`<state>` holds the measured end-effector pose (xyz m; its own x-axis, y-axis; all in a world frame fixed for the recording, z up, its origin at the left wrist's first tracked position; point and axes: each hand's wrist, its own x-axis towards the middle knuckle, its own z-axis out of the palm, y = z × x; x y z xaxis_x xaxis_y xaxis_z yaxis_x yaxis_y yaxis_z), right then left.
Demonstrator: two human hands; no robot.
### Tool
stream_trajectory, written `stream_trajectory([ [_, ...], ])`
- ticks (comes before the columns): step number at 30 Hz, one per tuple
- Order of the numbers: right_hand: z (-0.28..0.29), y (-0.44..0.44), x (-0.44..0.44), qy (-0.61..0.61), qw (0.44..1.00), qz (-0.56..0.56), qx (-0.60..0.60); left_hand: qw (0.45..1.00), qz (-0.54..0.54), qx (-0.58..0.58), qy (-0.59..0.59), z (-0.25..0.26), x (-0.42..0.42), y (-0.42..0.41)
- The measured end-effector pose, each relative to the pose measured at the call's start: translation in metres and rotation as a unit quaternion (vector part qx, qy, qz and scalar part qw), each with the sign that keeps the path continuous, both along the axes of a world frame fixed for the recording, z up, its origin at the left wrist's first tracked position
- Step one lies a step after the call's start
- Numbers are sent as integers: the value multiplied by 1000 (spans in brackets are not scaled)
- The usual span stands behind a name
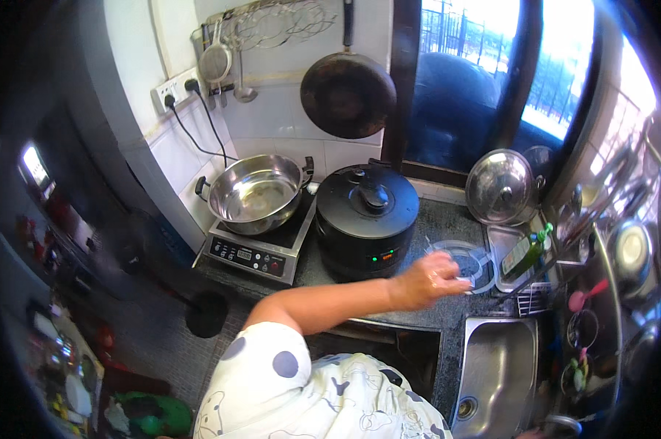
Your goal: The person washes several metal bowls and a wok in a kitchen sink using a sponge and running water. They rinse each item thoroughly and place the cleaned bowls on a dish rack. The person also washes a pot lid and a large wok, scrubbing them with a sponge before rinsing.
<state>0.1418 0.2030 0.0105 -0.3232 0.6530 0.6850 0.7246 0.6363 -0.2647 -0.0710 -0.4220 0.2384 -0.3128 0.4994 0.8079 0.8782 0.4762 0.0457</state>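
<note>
My left hand [430, 281] reaches across to the right over the dark stone counter [396, 317], palm down. It looks wet. Its thumb and fingers pinch the near edge of a clear round plastic piece [490, 277], ring-like, perhaps a lid. Part of this piece is hidden behind the fingers. Just left of the hand stands a black electric pressure cooker [369, 219], its lid on and its display lit. Right of the clear piece, a green pump bottle [522, 257] leans over a shallow metal tray [495, 238]. My right hand is out of view.
A steel two-handled pot [256, 195] sits on an induction cooker [253, 255]. A frying pan [348, 96] hangs on the wall. A steel pot lid [499, 184] leans at the window. The sink [500, 362] lies at lower right, beside a crowded dish rack [607, 285].
</note>
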Motion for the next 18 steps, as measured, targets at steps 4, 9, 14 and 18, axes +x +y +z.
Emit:
stream_trajectory([
  [4, -3, -61, -17, -28, 995, 92, 34, 982, 138, -74, 102, 39, 10, -118],
  [9, -40, -122, -61, -59, 953, 251, -158, 955, 251, -120, 100, 31, 36, -237],
  [14, 1, -208, -79, -85, 929, 309, -185, 894, 399, -156, 129, 34, 40, -351],
  [18, -24, -190, -94, -43, 937, 313, -151, 872, 420, -109, 227, 89, 1, -401],
])
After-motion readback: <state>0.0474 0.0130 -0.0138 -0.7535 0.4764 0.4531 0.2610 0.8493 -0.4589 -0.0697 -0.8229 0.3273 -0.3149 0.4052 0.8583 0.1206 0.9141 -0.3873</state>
